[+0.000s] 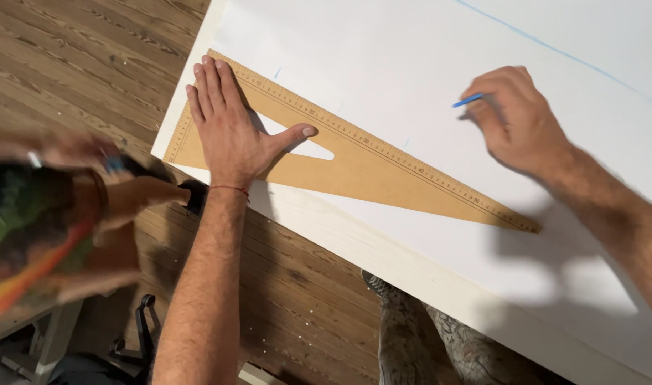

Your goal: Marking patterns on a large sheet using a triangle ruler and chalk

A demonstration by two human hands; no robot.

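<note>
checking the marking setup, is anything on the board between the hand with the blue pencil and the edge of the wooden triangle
Nothing visible. The right hand holds the blue pencil above the wooden triangle, with only bare white board between them. The left hand presses the triangle's wide end, away from that gap.

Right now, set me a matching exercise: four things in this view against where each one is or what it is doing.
Things:
1. left hand
2. right hand
3. wooden triangle ruler
4. blue line

Places or states:
A. drawn across the board's far part
B. pressed flat on the ruler
C. lying on the white board
D. holding a blue pencil

Pairs: 1-B, 2-D, 3-C, 4-A
</note>
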